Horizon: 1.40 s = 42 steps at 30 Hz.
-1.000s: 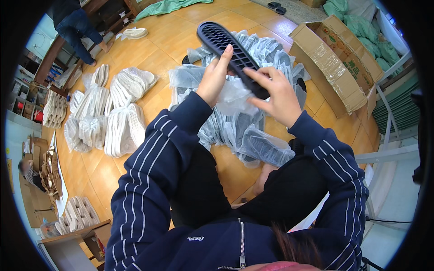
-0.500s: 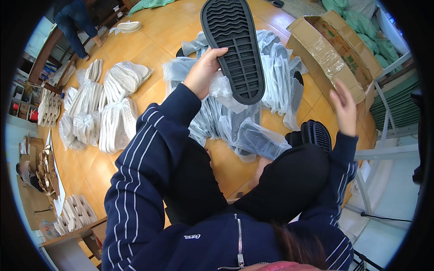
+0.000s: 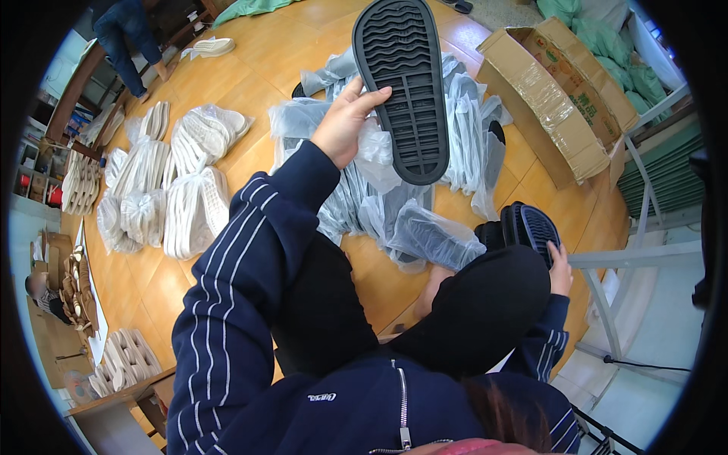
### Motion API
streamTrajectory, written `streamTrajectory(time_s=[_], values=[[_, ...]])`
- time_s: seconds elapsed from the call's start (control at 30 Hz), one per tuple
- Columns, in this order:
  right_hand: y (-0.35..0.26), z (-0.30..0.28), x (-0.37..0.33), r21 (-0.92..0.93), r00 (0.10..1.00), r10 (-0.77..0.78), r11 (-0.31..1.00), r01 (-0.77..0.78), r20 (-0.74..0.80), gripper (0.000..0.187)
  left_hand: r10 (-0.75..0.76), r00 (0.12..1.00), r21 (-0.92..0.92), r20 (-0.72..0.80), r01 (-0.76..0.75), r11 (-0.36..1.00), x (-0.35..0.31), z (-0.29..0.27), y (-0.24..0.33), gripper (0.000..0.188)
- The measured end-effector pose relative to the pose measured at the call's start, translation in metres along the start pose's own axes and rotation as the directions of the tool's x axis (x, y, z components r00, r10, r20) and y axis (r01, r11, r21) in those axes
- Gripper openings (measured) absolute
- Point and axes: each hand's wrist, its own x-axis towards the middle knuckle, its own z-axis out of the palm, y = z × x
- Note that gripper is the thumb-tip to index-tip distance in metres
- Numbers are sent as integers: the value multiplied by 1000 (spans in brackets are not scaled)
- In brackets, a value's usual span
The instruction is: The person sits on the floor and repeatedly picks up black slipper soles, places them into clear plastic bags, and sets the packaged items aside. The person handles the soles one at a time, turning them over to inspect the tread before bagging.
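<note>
Held up over the bagged pile is a black rubber shoe sole (image 3: 410,98), its ridged and grooved face toward me. My left hand (image 3: 343,125) pinches its left edge, thumb on the grooved face and the other fingers mostly behind. Clear plastic (image 3: 377,152) shows just below that hand; whether it is touched I cannot tell. Beside my right knee stands a short row of black soles (image 3: 531,227). My right hand (image 3: 560,265) closes on the near right edge of the outermost one. In front of my legs lie many dark soles in translucent bags (image 3: 364,197).
White soles in clear bags (image 3: 196,186) lie at the left on the tiled floor. An open cardboard box (image 3: 542,98) stands at the far right, near a grey metal frame (image 3: 641,258). Another person's legs (image 3: 121,45) show at the far left.
My right hand has come down from the air to the black soles by my knee and taken hold of one. The sole in my left hand has shifted slightly right and down.
</note>
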Motion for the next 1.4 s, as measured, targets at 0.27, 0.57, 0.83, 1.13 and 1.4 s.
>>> streamTrajectory(time_s=[0.27,0.57,0.83,1.13,1.4], values=[[-166,-127,30,996,866,-500,67,61,-20,53,-152,960,-360,234,230,904,2,2,-1,57],[-320,-111,-6,995,657,-748,-61,75,-95,52,-106,990,-24,90,108,994,-10,24,-7,89],[-323,-88,3,1000,602,-799,-10,-19,3,59,-196,980,-59,11,197,979,-11,14,-10,79],[-302,-66,44,993,775,-625,-3,120,-96,41,-38,979,255,201,-15,967,4,-6,-12,72],[-265,-82,79,926,902,-397,-249,-283,169,39,-792,601,970,107,-239,-50,9,-91,-42,57]])
